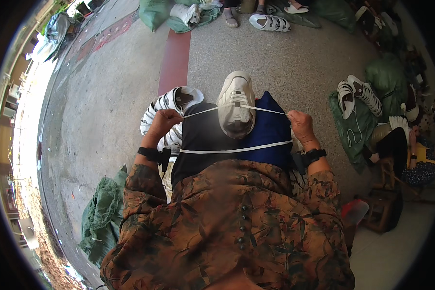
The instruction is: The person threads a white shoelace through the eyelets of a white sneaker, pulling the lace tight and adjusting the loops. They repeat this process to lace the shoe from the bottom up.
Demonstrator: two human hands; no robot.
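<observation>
A cream-white sneaker (237,89) rests on the dark cloth over my lap, its toe away from or toward me I cannot tell for certain. White shoelace ends (205,112) run from its lacing out to both sides, pulled taut. My left hand (166,121) pinches one end left of the shoe. On the other side my right hand (300,124) grips the opposite end, fingers closed. Nearer to me a white band (237,148) stretches across the black and blue cloth (274,135). Black straps circle both wrists.
Stacked white sneakers with dark stripes (152,108) stand by my left hand. A green sack (101,217) lies at lower left. To the right, a striped pair (365,96) sits on a green sheet (343,133) near a seated person (396,150). More shoes (269,22) and another person's feet are ahead.
</observation>
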